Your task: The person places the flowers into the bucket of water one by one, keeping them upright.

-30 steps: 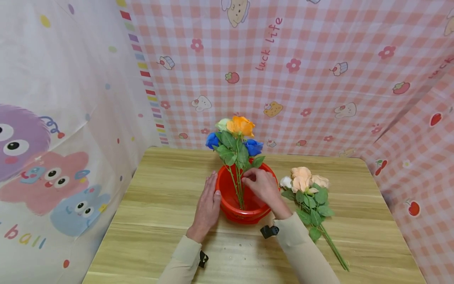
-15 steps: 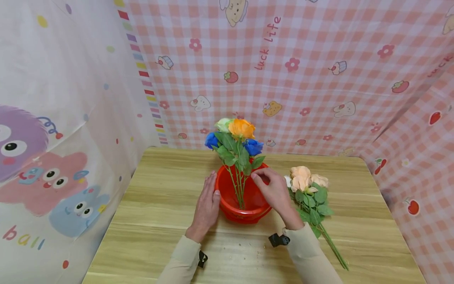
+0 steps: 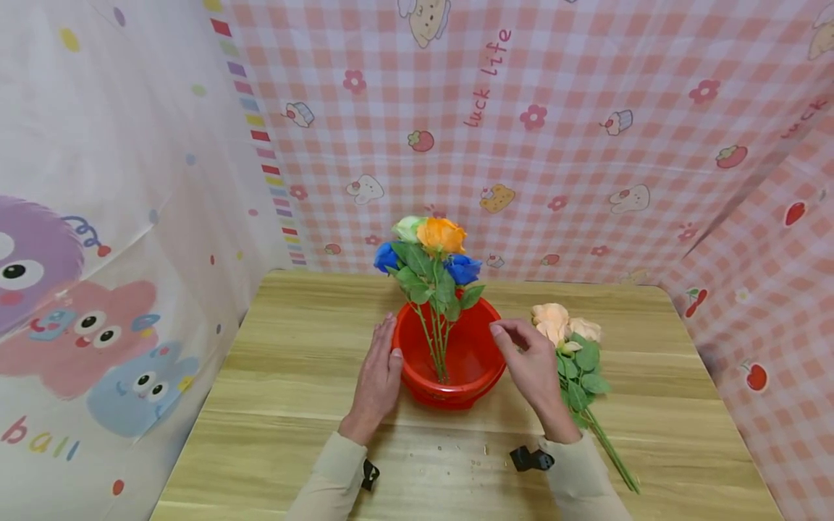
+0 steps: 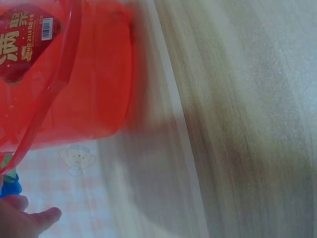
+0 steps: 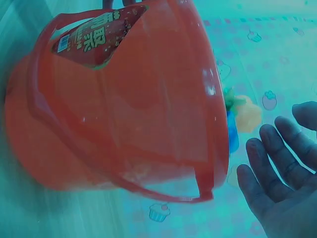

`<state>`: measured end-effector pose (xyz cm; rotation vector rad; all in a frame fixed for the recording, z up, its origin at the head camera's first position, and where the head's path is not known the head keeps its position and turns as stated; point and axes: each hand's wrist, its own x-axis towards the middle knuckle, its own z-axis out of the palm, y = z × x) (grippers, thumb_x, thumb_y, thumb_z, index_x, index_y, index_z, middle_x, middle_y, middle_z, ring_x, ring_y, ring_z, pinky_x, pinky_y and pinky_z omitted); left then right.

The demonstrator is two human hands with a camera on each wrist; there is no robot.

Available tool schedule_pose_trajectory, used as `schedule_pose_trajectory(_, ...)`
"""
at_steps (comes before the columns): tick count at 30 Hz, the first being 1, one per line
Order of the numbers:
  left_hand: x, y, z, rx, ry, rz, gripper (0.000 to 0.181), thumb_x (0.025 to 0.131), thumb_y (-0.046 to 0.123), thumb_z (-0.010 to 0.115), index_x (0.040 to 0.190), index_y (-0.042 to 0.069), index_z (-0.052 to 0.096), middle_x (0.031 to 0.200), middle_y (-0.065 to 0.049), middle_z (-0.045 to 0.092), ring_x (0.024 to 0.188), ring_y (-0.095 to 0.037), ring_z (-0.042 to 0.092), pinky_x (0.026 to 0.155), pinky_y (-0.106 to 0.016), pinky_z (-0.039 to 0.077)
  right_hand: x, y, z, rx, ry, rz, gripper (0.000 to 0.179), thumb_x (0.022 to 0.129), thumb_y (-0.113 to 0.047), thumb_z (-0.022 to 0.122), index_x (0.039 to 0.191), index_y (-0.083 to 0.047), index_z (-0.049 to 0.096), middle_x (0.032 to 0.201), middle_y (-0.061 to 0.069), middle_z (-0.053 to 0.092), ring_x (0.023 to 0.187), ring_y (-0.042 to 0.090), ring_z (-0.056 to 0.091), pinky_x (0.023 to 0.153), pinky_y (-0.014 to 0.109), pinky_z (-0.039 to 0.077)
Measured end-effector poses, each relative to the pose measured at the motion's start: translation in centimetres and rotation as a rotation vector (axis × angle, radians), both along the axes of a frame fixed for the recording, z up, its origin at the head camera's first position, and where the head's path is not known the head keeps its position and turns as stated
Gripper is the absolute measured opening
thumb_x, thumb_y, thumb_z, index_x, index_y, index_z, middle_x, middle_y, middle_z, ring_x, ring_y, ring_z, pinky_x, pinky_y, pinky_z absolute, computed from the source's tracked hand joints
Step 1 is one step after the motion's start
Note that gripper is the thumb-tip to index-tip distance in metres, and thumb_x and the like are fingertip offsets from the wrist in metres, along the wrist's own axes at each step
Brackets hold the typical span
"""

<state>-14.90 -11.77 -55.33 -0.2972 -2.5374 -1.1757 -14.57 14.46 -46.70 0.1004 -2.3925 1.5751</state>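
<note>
A red bucket (image 3: 417,391) stands upright on the table, with a label (image 5: 99,37) on its side and its handle (image 5: 74,144) hanging down. Several flowers lean inside it, their stems (image 3: 438,347) together: an orange rose (image 3: 441,236), a pale green one (image 3: 409,229) and two blue ones (image 3: 463,269). My left hand (image 3: 378,373) rests flat along the bucket's left rim, fingers straight. My right hand (image 3: 531,365) hovers by the right rim, holding nothing; in the right wrist view its fingers (image 5: 275,153) are spread and relaxed, apart from the bucket.
Peach roses (image 3: 552,322) with green leaves and long stems lie on the wooden table (image 3: 293,347) right of the bucket, partly behind my right hand. Water drops (image 3: 476,463) dot the table in front. A checked cloth (image 3: 573,166) hangs behind the table.
My right hand has drawn away from the flower stems inside the bucket, moving right past the rim. The left hand stays on the rim, and the flowers stand nearly as before.
</note>
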Motion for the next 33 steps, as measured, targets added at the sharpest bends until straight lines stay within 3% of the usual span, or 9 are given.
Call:
schedule_pose_trajectory(6,0.1,-0.1,0.2,-0.010,-0.015,-0.002,0.058,0.106,0.019,0.038,0.162,0.003,0.031,0.168,-0.009,0.031,0.156,-0.029,0.025,0.127,-0.044,0.022,0.6,1.1,-0.7,-0.079,0.021,-0.015,0.020,0.100,-0.021,0.070,0.108,-0.004,0.077,0.103,0.008,0.074,0.095,0.009,0.067,0.086,0.015,0.053)
schedule_pose_trajectory(14,0.0,-0.2,0.5,-0.028,-0.018,-0.009,0.059,0.107,0.019,0.037,0.163,0.003,0.028,0.169,-0.011,0.029,0.157,-0.030,0.021,0.127,-0.046,0.021,1.1,1.8,-1.8,-0.171,0.063,-0.013,0.015,0.100,-0.012,0.068,0.105,0.000,0.076,0.099,0.015,0.074,0.088,0.007,0.066,0.080,0.014,0.054)
schedule_pose_trajectory(21,0.1,-0.4,0.8,-0.062,-0.001,-0.015,0.059,0.107,0.019,0.039,0.163,0.004,0.028,0.170,-0.010,0.026,0.157,-0.032,0.020,0.126,-0.049,0.022,1.4,2.5,-2.0,-0.252,0.084,-0.006,0.015,0.100,-0.005,0.067,0.106,0.008,0.073,0.106,0.025,0.073,0.097,0.007,0.070,0.085,0.015,0.057)
schedule_pose_trajectory(23,0.1,-0.4,0.9,-0.073,0.016,-0.018,0.058,0.107,0.017,0.041,0.162,0.003,0.030,0.169,-0.011,0.027,0.156,-0.034,0.021,0.126,-0.052,0.023,1.5,2.9,-2.1,-0.261,0.084,-0.021,0.014,0.099,-0.004,0.067,0.105,0.007,0.074,0.105,0.022,0.074,0.097,0.008,0.071,0.084,0.015,0.057)
schedule_pose_trajectory(30,0.0,-0.5,0.9,-0.123,0.047,-0.009,0.057,0.106,0.018,0.042,0.160,0.000,0.036,0.167,-0.012,0.031,0.155,-0.037,0.024,0.125,-0.053,0.026,1.9,4.5,-2.3,-0.277,0.008,-0.088,0.021,0.102,-0.008,0.064,0.109,0.010,0.072,0.095,-0.010,0.074,0.093,0.004,0.068,0.080,0.012,0.053)
schedule_pose_trajectory(33,-0.1,-0.5,0.9,-0.137,0.039,-0.009,0.057,0.107,0.021,0.040,0.160,0.002,0.035,0.167,-0.011,0.031,0.155,-0.036,0.023,0.125,-0.054,0.026,2.1,5.4,-2.4,-0.270,-0.031,-0.101,0.025,0.104,-0.011,0.062,0.113,0.010,0.071,0.097,-0.012,0.073,0.095,0.002,0.067,0.083,0.011,0.052)
